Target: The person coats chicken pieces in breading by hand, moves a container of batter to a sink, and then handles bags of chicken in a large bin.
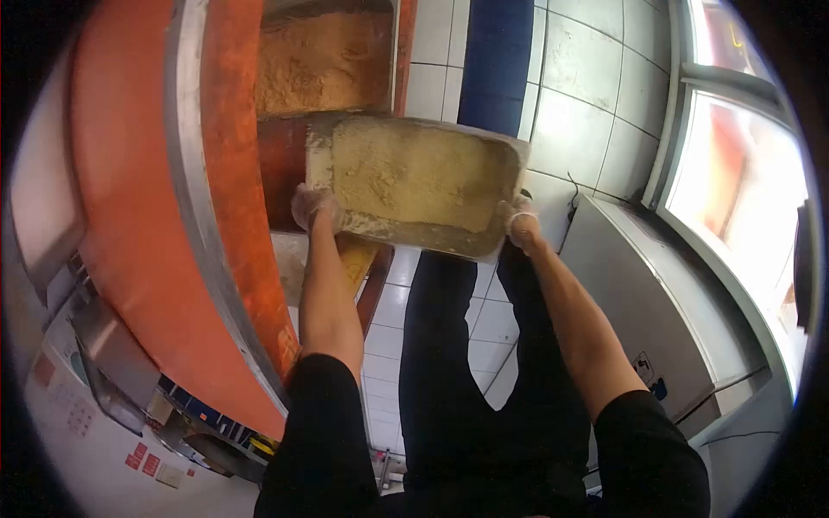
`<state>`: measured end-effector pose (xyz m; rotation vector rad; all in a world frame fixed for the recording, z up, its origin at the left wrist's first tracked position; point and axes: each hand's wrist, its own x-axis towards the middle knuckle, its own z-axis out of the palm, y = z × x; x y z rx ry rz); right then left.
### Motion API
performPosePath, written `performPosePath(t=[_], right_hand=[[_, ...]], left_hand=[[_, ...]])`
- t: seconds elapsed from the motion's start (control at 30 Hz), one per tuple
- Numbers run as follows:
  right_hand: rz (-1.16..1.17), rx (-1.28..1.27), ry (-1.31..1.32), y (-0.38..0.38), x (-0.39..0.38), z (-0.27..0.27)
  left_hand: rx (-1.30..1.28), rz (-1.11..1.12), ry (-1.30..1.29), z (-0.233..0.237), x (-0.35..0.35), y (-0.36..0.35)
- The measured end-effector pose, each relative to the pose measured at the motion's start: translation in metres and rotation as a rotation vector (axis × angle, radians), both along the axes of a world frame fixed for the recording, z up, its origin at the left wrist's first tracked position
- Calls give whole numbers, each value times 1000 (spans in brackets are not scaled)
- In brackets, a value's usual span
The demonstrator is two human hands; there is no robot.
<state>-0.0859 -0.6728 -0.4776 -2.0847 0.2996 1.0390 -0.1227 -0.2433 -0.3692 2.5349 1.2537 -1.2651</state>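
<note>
A rectangular metal pan [423, 240] with a layer of pale yellow flour-like powder [414, 173] spans the space between my two hands, slightly tilted. My left hand [317, 207], in a clear plastic glove, is closed on the pan's left end. At the opposite end, my right hand [520, 221], also gloved, grips the rim. The fingers under the pan are hidden. Just beyond it, a second metal pan [394, 52] holds orange-brown powder [324, 60].
An orange counter [121, 173] with a metal edge strip [194, 155] runs along the left. White floor tiles [579, 65] and a dark blue mat [496, 60] lie ahead. A grey cabinet [639, 285] stands at the right below a bright window [743, 164].
</note>
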Motion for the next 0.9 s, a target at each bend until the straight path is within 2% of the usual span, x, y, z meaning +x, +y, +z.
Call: performPosePath(t=[0.07, 0.1, 0.13, 0.17, 0.2, 0.23, 0.27, 0.3, 0.37, 0.4, 0.47, 0.5, 0.53, 0.57, 0.6, 0.63, 0.67, 0.7, 0.73, 0.8, 0.83, 0.87, 0.9], right_hand=[[182, -238, -79, 17, -11, 0], [166, -236, -79, 26, -14, -4], [137, -163, 24, 37, -14, -13], [108, -91, 126, 49, -14, -21], [333, 134, 11, 65, -14, -22], [454, 234, -51, 89, -13, -26], [565, 340, -117, 113, -9, -28], [645, 436, -118, 115, -10, -31], [735, 520, -133, 105, 10, -3], [504, 444, 58, 104, 28, 25], [-142, 447, 503, 107, 83, 117], [-290, 525, 568, 103, 108, 138], [-148, 547, 432, 93, 135, 146], [-209, 602, 394, 101, 180, 168], [-267, 660, 356, 110, 227, 194], [-506, 731, 448, 113, 273, 220], [-471, 889, 495, 122, 308, 181], [-401, 790, 402, 144, 349, 218], [-333, 682, 316, 167, 391, 260], [-221, 794, 103, 202, 459, 266], [-271, 730, 57, 232, 495, 274], [-275, 636, -50, 269, 533, 234], [-204, 686, -141, 292, 575, 227]], left_hand=[[145, 270, -382, -7, 0, -49], [214, 408, -585, -8, 7, -66], [148, 338, -832, -28, 3, -76], [75, 281, -918, -8, 16, -102], [-2, 229, -997, 27, 25, -125], [-69, 224, -1113, 51, 43, -115], [-151, 219, -1222, 76, 52, -133], [-173, 236, -1232, 100, 61, -146], [-345, 490, -1112, 151, 77, -162], [-354, 486, -1145, 175, 85, -170], [-550, 525, -1169, 220, 108, -180], [-517, 303, -1224, 271, 134, -182], [-555, 246, -1272, 293, 154, -185], [-598, 182, -1308, 313, 175, -183], [-586, 124, -1344, 349, 226, -170], [-474, -100, -1449, 371, 263, -164], [-412, -230, -1504, 387, 300, -153], [-338, -358, -1558, 402, 338, -142], [-320, -394, -1582, 411, 376, -124], [-19, -646, -1528, 418, 452, -91], [4, -652, -1512, 411, 475, -78], [-62, -583, -1522, 398, 502, -64], [-161, -526, -1500, 385, 523, -54]])
